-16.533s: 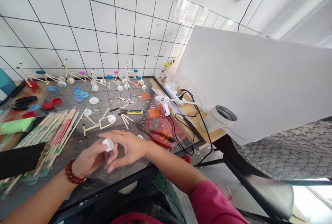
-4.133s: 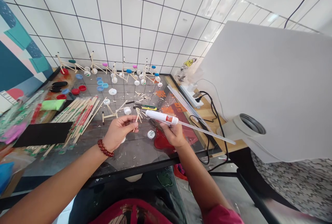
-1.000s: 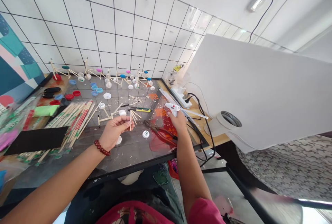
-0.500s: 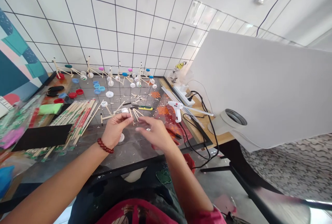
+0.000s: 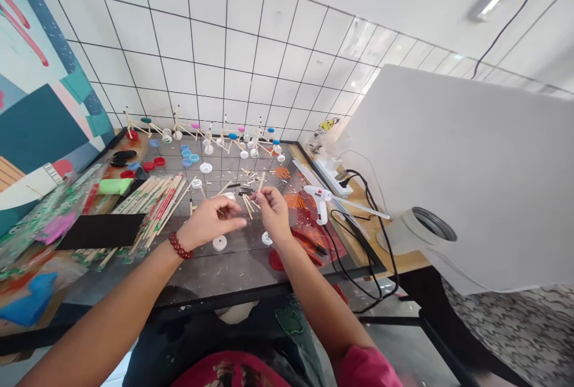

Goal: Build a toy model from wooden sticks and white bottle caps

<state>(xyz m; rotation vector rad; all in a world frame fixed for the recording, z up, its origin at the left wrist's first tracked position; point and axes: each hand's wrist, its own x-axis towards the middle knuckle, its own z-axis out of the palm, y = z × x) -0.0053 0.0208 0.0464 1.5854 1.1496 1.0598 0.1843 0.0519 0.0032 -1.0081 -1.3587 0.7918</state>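
Observation:
Between the thumb and fingers of my right hand (image 5: 273, 210) is a short wooden stick (image 5: 262, 180), its free end pointing up and away. My left hand (image 5: 215, 219) hovers to the left with thumb and fingers apart, holding nothing. Several cut stick pieces (image 5: 247, 205) lie on the table between the hands. Below my left hand is a white bottle cap (image 5: 219, 243); another white cap (image 5: 266, 238) is partly covered by my right hand. A white cap with sticks (image 5: 197, 183) stands beyond my left hand.
Small stick-and-cap models (image 5: 228, 139) line the back of the table by the tiled wall. Bundled chopsticks (image 5: 156, 207) and a black sheet (image 5: 102, 231) lie left. A white glue gun (image 5: 319, 198), its cable (image 5: 343, 267) and a power strip (image 5: 332, 176) are right.
The stick was in my left hand's pinch and is now in my right hand. My left hand has opened and drawn back. The camera view has shifted left.

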